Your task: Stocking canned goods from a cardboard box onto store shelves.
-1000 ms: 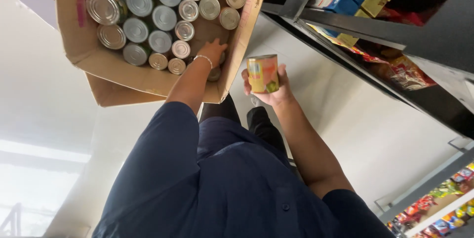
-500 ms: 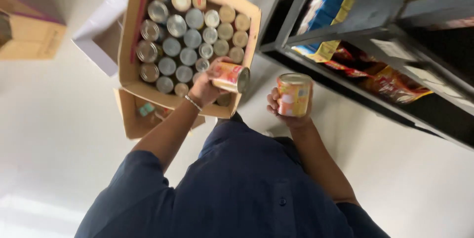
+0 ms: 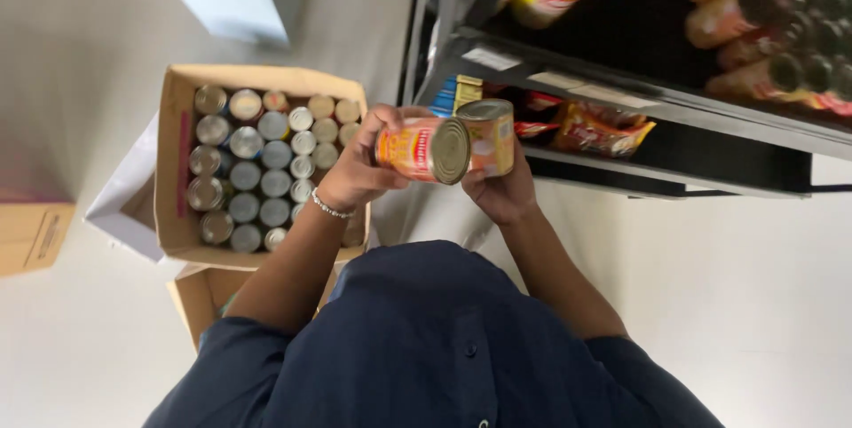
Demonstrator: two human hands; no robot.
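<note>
Filling cardboard box (image 3: 177,117): silver-topped cans (image 3: 257,166).

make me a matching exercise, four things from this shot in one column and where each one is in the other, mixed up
Things:
1. tilted can
2. upright can
3. box
4. snack bags

Places:
A. on the low dark shelf
B. in the left hand
C. on the floor, full of cans
D. in the right hand

Pairs: 1-B, 2-D, 3-C, 4-A
</note>
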